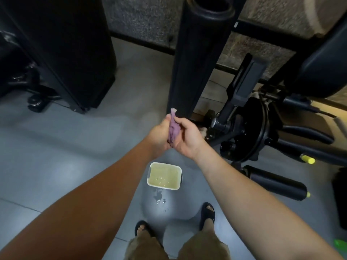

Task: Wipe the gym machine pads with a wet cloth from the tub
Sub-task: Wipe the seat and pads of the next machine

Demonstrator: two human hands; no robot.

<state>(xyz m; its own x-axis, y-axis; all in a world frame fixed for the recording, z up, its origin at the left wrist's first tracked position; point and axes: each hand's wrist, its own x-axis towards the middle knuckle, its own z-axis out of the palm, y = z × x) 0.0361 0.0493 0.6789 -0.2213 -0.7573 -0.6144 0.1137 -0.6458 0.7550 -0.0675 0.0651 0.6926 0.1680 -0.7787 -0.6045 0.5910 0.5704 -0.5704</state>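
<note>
Both hands, left (159, 136) and right (187, 137), squeeze a bunched purple cloth (172, 128) between them, right above the rectangular white tub (164, 176) of yellowish water. Smooth black cylindrical pad (193, 59) stands just behind; droplets (159, 197) on the grey floor.

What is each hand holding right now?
Left hand: closed around the purple cloth.
Right hand: closed around the same cloth.

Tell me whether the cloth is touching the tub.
Apart. Head view: left hand and right hand grip the cloth up high, floor showing between them and the tub.
</note>
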